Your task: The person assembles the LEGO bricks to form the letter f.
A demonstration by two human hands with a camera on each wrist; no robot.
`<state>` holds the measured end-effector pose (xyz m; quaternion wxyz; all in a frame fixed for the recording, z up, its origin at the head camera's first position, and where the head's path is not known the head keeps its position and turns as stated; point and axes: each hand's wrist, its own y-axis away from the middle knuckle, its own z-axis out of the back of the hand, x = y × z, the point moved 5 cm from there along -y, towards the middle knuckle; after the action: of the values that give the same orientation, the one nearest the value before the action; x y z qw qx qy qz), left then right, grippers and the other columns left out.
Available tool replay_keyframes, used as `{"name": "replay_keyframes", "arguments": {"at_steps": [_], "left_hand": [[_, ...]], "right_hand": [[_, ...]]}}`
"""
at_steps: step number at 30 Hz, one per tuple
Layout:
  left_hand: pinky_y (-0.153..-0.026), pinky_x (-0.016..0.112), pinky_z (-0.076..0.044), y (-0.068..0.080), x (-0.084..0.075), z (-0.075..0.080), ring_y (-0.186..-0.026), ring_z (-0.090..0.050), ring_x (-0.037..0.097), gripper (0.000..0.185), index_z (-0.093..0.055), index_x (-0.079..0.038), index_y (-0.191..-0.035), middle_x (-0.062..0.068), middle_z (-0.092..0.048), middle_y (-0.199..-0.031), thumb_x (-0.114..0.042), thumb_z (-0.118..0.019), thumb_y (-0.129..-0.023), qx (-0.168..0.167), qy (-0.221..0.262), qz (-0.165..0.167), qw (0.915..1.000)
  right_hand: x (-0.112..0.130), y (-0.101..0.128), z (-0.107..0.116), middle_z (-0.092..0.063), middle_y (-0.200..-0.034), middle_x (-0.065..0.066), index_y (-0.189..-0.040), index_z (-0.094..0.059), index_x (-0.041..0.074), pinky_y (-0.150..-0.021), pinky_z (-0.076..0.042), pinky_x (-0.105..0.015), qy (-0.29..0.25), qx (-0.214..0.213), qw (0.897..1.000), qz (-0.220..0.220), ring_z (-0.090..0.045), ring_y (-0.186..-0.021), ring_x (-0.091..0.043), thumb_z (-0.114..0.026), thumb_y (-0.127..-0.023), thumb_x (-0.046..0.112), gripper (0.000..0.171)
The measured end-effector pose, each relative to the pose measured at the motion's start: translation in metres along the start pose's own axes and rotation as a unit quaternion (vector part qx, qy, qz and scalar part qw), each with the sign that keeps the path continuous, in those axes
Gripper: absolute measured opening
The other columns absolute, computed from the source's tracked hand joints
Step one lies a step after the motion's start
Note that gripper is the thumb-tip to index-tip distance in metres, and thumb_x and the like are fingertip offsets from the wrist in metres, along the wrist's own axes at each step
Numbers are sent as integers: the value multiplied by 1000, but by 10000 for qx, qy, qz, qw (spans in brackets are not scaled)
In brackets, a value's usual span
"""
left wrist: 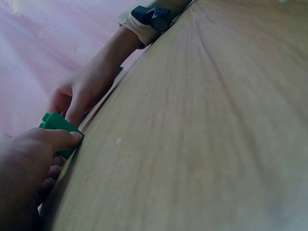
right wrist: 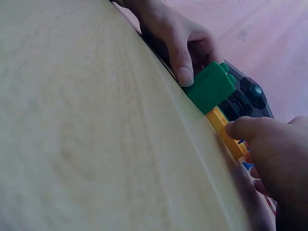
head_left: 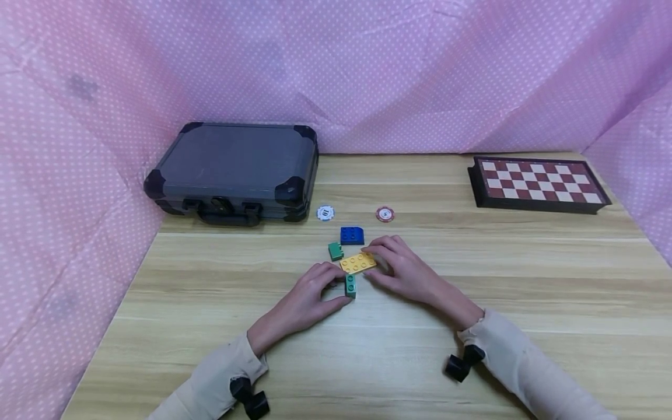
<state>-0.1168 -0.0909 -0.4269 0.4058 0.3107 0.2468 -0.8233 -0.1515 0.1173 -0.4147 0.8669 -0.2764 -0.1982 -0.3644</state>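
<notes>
My left hand pinches an upright green toy building brick between thumb and fingers at its left side. Right behind that brick, a flat yellow toy building brick with several studs lies on the table, and my right hand holds its right end between thumb and forefinger. In the right wrist view the green brick shows a seam across its side and meets the end of the yellow brick. A smaller green brick lies on its side beyond, next to a blue brick.
On the wooden table, a white poker chip and a red one lie behind the bricks. A grey hard case stands at the back left. At the back right is a checkered board box. Pink dotted cloth hangs behind.
</notes>
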Motion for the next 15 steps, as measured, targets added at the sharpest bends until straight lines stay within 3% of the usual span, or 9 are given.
{"name": "replay_keyframes", "arguments": {"at_steps": [10, 15], "left_hand": [[-93, 37, -53, 1, -1, -5, -112, -55, 13, 41, -68, -9, -128, 0, -62, -125, -20, -82, -92, -53, -62, -18, 10000], [-93, 36, -53, 1, -2, -5, -112, -55, 13, 41, -68, -10, -129, -1, -62, -125, -21, -82, -92, -39, -73, 5, 10000]], "right_hand": [[-2, 2, -3, -58, -126, -9, -133, -68, 5, -87, -50, -38, 223, 219, 9995, -93, -51, -112, -22, -78, -94, 21, 43], [-2, 1, -4, -58, -123, -8, -129, -69, 4, -87, -49, -38, 228, 224, 9994, -105, -50, -110, -22, -78, -95, 20, 39]]}}
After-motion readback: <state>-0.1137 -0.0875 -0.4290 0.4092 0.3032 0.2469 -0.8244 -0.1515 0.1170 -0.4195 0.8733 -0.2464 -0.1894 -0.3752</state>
